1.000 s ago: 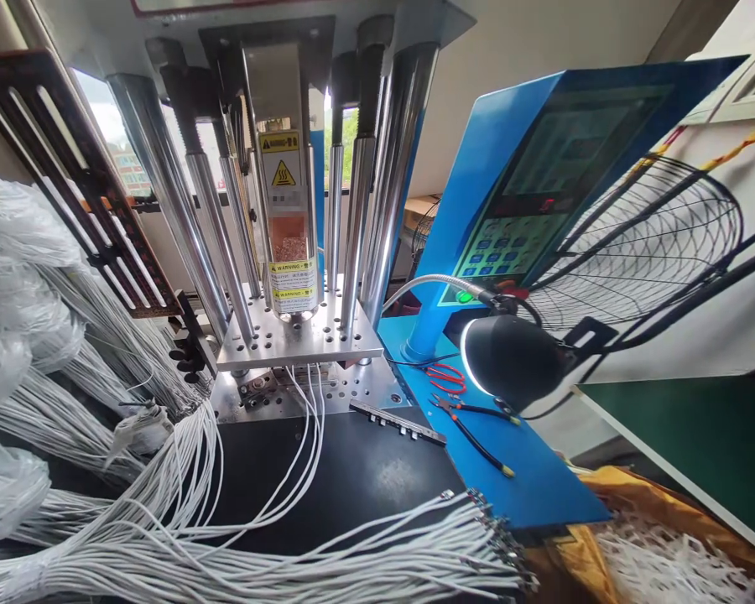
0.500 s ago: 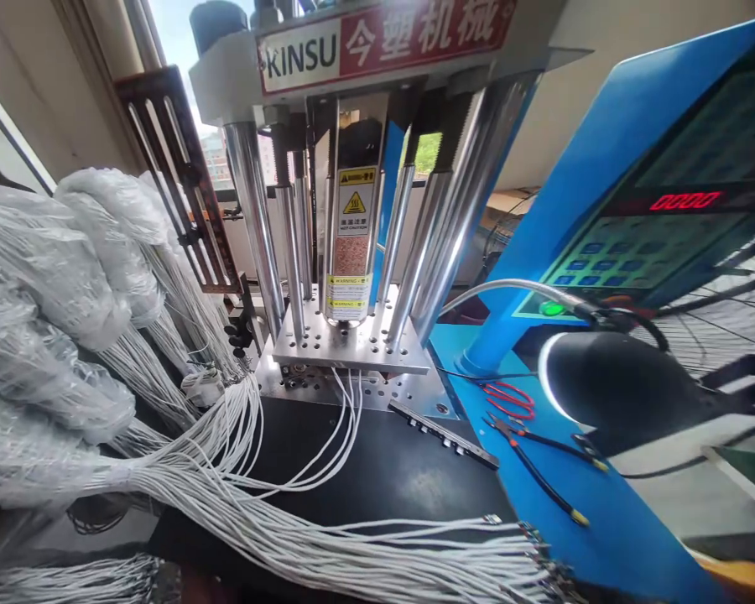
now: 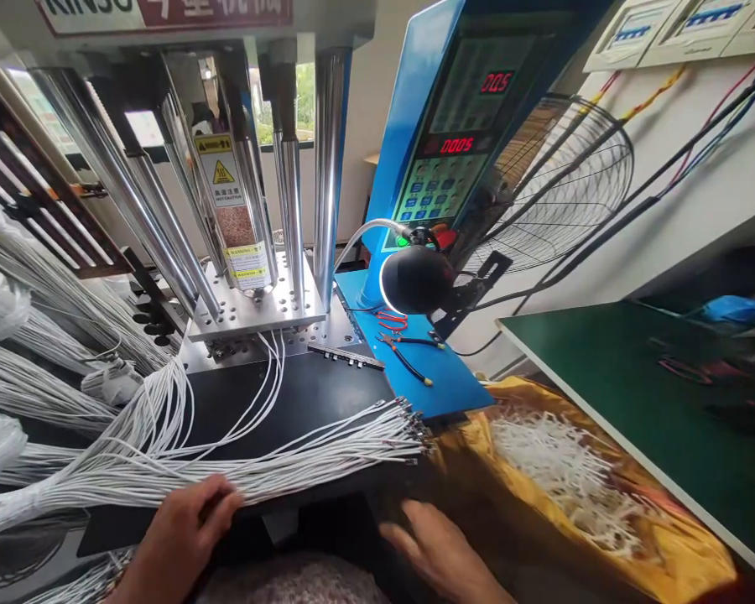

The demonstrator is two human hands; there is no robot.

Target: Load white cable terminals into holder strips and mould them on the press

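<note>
My left hand [image 3: 185,528] is at the near edge of the black work surface, beside a long bundle of white cables [image 3: 277,474]. Its fingers are loosely curled, with a gap at the thumb and nothing visible in them. My right hand [image 3: 440,545] hangs low to the right of the bundle, thumb and fingers apart, holding nothing, slightly blurred. The bundle's metal-tipped ends [image 3: 415,428] point right. Several white cables [image 3: 268,382] run into the press under its perforated metal plate [image 3: 277,310]. A dark mould bar [image 3: 346,356] with small notches lies in front of the press.
Black-and-orange pliers [image 3: 408,361] and a red-handled tool [image 3: 391,320] lie on the blue base [image 3: 466,390], near a black lamp [image 3: 419,281]. A yellow sack [image 3: 679,562] holds white scraps. A green table [image 3: 604,344] is at right; more cables crowd the left.
The view has swung right and pulled back. Both my hands have come into view at the bottom. The machine's lower red display went from 0000 to 0005.
</note>
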